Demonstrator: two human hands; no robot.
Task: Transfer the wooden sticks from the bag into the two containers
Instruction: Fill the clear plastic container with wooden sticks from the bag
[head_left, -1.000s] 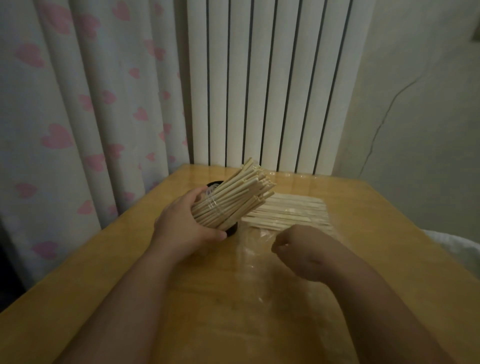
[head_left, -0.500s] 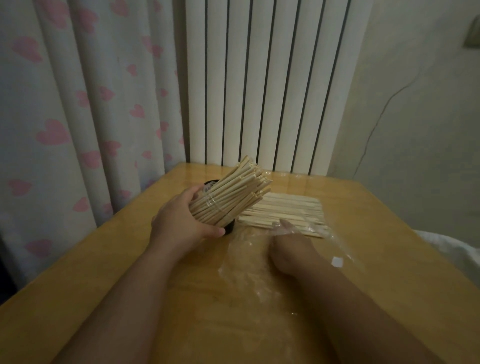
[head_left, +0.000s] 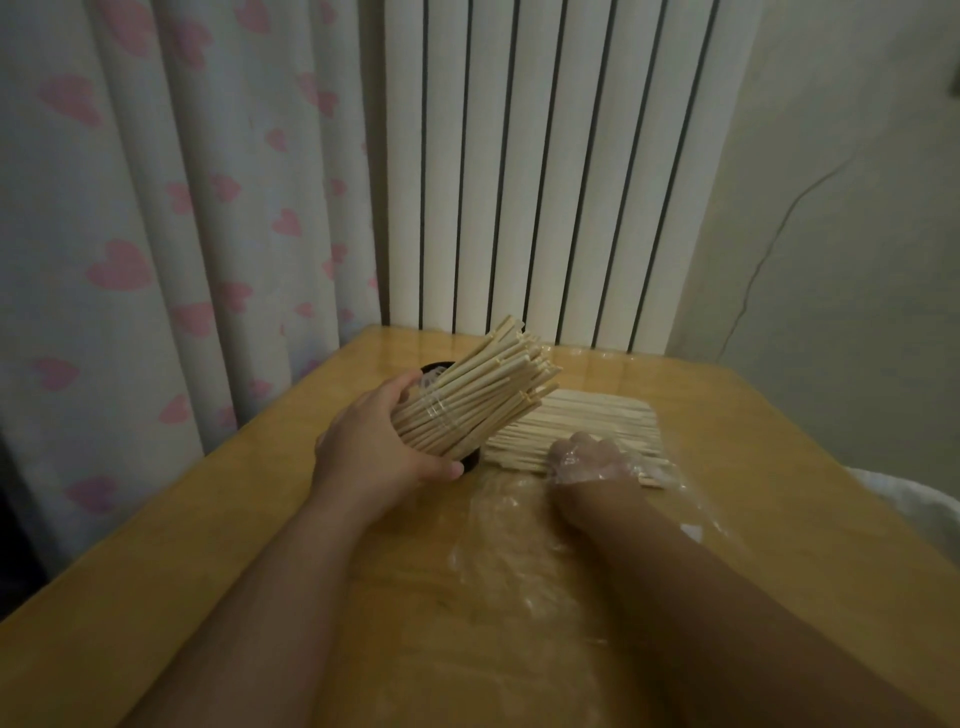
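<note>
1. The right hand (head_left: 589, 460) was outside the clear bag (head_left: 509, 545) a second ago. It now lies inside it at frame centre, fingers curled over the loose sticks (head_left: 582, 415); I cannot tell whether it has caught any.
2. The left hand (head_left: 379, 447) still grasps the clear container (head_left: 435, 411). Its bundle of sticks (head_left: 498, 379) tilts toward upper right, in front of a mostly hidden black container (head_left: 471, 460).
3. A white patch (head_left: 691, 530) on the bag is too blurred to read.
4. The far edge of the table (head_left: 260, 519) meets the radiator (head_left: 545, 156), and its left edge runs beside the heart-print curtain (head_left: 156, 208). Bare wood lies right of the bag and at lower left.
</note>
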